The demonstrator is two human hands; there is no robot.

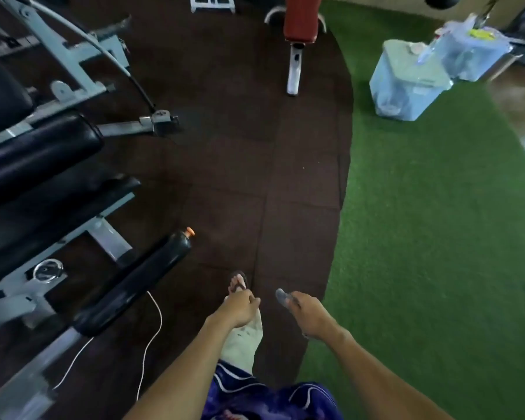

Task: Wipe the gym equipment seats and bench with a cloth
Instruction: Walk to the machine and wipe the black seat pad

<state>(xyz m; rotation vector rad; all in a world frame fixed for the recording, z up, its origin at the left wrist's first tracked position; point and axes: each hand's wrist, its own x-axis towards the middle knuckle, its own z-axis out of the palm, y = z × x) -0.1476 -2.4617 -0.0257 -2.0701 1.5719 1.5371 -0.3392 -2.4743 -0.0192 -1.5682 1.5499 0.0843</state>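
My left hand point(240, 309) is closed on a pale cloth point(244, 341) that hangs down below it over my leg. My right hand point(308, 313) grips a small translucent object point(282, 297), blurred, possibly a spray nozzle or bottle tip. Both hands are low in the frame over dark rubber floor tiles. A red padded bench point(300, 18) on a white frame stands far ahead at the top. Black padded seats and rollers point(40, 153) of a grey machine fill the left side.
Green artificial turf point(437, 222) covers the right side. Light blue plastic containers point(406, 83) sit on the turf at upper right. A black roller pad with an orange tip point(140, 283) juts out at lower left. A white cord point(152, 334) lies on the floor. My sandalled foot point(238, 281) is ahead.
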